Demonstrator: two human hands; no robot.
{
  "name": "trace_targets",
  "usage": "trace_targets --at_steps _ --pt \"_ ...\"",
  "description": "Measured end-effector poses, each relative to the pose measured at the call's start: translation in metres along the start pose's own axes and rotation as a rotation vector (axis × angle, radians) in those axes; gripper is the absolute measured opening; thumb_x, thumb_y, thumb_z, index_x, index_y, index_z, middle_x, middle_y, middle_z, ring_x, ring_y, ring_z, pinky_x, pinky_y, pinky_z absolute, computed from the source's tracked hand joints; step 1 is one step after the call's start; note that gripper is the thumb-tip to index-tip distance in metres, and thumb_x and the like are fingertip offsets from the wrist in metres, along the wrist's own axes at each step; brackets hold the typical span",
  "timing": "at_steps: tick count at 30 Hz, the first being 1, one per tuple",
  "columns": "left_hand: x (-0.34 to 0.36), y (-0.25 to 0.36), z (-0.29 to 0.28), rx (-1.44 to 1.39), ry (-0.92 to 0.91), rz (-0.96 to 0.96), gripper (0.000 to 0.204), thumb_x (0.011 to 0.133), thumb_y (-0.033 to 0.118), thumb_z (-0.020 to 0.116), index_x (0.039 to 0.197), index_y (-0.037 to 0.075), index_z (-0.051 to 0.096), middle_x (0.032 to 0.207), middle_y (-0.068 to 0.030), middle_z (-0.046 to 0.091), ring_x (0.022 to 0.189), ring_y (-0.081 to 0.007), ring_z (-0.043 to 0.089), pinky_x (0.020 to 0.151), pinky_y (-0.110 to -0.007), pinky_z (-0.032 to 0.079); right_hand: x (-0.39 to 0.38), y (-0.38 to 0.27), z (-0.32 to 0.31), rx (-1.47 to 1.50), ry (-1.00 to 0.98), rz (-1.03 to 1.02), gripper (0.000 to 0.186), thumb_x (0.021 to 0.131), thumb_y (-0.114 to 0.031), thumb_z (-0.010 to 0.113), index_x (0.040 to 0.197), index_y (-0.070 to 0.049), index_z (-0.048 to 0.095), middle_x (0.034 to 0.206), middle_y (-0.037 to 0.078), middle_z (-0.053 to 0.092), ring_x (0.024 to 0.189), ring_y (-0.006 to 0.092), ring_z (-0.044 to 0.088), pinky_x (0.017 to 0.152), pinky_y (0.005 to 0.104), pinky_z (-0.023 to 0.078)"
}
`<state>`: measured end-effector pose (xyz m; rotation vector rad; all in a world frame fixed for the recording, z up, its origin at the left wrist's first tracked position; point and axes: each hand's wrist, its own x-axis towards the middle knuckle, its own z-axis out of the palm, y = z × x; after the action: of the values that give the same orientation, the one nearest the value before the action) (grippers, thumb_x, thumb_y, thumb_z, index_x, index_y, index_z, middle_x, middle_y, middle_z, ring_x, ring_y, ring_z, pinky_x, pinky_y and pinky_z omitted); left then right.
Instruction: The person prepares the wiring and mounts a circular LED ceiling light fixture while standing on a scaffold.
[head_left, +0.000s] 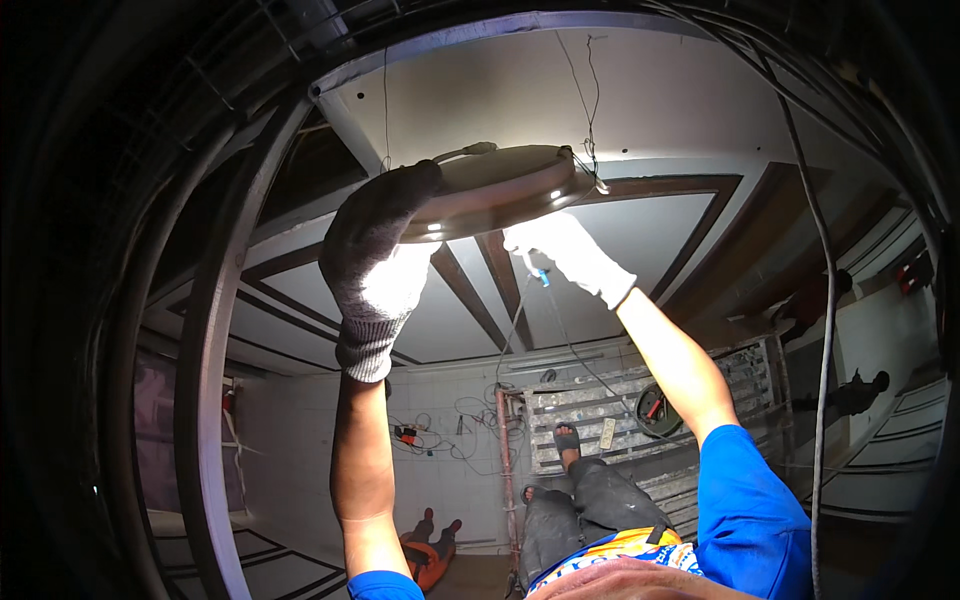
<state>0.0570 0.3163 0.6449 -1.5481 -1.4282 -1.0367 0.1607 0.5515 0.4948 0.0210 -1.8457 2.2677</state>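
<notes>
A round, drum-shaped lamp (505, 178) hangs overhead at the middle, bright light showing at its underside. My left hand (378, 225), in a dark knit glove with a grey cuff, is wrapped round the lamp's left side. Just below the lamp's right underside, my right hand (575, 255) wears a white-looking glove washed out by glare. Its fingers are closed at a thin cable with a blue connector (543, 277), which dangles below them. Thin wires (590, 110) run from the lamp's right rim up to the pale panel (480, 90) above.
Below me is a slatted scaffold platform (560, 400) with a dark round tray (658, 410) on it. A red pole (505, 450) stands beside it. Loose cables (465, 425) lie on the floor. A metal upright (205, 400) rises at left; a long cable (825, 300) hangs at right. Other people stand below.
</notes>
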Motion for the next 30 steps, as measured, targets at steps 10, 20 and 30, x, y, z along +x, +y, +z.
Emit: trace_targets --at_steps 10,20,30 --pt "0.002 -0.005 -0.002 0.06 -0.149 0.068 0.065 0.07 -0.004 0.077 0.129 0.02 0.07 0.125 -0.0034 0.072 0.11 -0.0251 0.07 0.095 -0.039 0.059 -0.032 -0.041 -0.039 -0.251 0.468 -0.305 0.025 0.104 -0.013 0.061 0.126 -0.002 0.064 0.095 0.0 0.069 0.072 0.0039 0.056 0.063 0.0225 0.046" --pt "-0.022 0.005 0.02 0.365 -0.104 0.199 0.059 0.076 0.012 0.08 0.132 0.026 0.067 0.13 -0.0006 0.063 0.112 -0.0242 0.067 0.092 -0.039 0.061 -0.078 -0.029 -0.082 -0.078 0.511 -0.245 0.046 0.102 -0.018 0.064 0.144 -0.004 0.053 0.121 0.005 0.068 0.094 0.0093 0.064 0.081 0.026 0.053" --pt "-0.027 0.015 0.048 0.514 0.021 0.291 0.039 0.09 0.027 0.072 0.129 0.03 0.066 0.132 0.0022 0.062 0.123 -0.0208 0.061 0.105 -0.04 0.054 -0.092 -0.017 -0.102 0.085 0.417 -0.185 0.047 0.104 -0.017 0.059 0.148 -0.004 0.051 0.106 -0.003 0.063 0.088 0.007 0.059 0.073 0.021 0.048"
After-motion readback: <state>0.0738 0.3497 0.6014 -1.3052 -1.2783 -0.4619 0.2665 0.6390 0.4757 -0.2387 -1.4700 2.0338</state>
